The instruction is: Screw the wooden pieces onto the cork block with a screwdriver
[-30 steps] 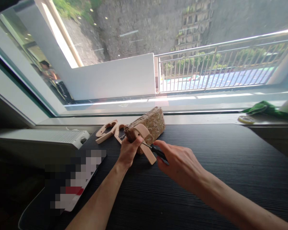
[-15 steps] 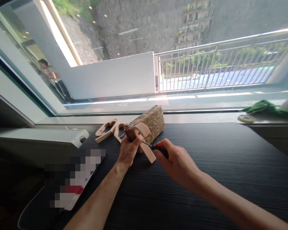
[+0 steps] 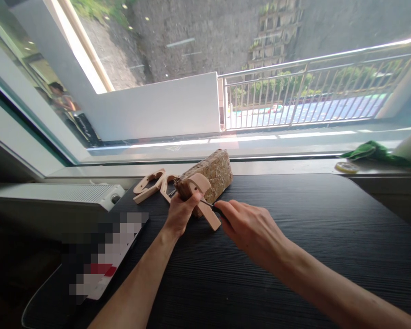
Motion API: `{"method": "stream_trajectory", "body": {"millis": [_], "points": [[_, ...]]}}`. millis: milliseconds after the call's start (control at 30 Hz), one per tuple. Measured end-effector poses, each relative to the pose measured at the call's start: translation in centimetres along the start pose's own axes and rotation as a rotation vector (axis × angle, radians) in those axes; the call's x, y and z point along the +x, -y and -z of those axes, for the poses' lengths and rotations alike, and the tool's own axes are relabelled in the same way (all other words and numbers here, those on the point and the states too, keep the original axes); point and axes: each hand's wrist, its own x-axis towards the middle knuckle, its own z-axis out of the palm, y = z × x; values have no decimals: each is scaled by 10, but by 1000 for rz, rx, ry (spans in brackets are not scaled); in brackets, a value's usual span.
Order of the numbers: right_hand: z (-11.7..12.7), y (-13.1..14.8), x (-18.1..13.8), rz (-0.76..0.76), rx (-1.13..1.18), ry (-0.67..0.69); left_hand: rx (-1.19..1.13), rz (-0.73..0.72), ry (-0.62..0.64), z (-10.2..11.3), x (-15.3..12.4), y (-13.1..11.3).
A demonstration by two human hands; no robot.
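Gripping a wooden piece [image 3: 202,182], likely light, stiff, best held by its straight leg [image 3: 213,222], at the rough block's [image 3: 217,176] near end with the left hand [image 3: 180,214], and clenching a dark tool [image 3: 219,211] in the right hand [image 3: 249,225].

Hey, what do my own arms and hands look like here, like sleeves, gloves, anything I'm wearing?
Your left hand and right hand are ungloved. The left forearm and right forearm are slim and bare, with no sleeve in view. No watch or bracelet shows. Some fingers are hidden, so rings can't be ruled out.
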Motion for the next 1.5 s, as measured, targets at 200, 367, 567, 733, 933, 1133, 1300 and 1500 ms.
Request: {"method": "stream_trajectory", "body": {"millis": [200, 367, 567, 733, 933, 1133, 1300, 1500], "points": [[-13, -1, -1, 77, -55, -59, -4, 11, -5, 2, 0, 1], [-20, -2, 1, -203, 371, -29, 23, -3, -1, 3, 1, 1], [-15, -5, 7, -428, 715, 16, 68, -40, -10, 4, 2, 4], [2, -4, 6, -354, 373, 75, 53, -19, -39, 1, 0, 3], [8, -2, 3, -53, 68, 9, 47, -33, -30, 0, -1, 2], [-7, -1, 0, 73, -7, -50, -8, -2, -51, 0, 0, 2], [-8, -3, 4, -268, 431, 7, 18, -14, -49, 1, 0, 1], [6, -15, 12, -347, 622, 30, -67, 58, -48, -2, -2, -3]]}}
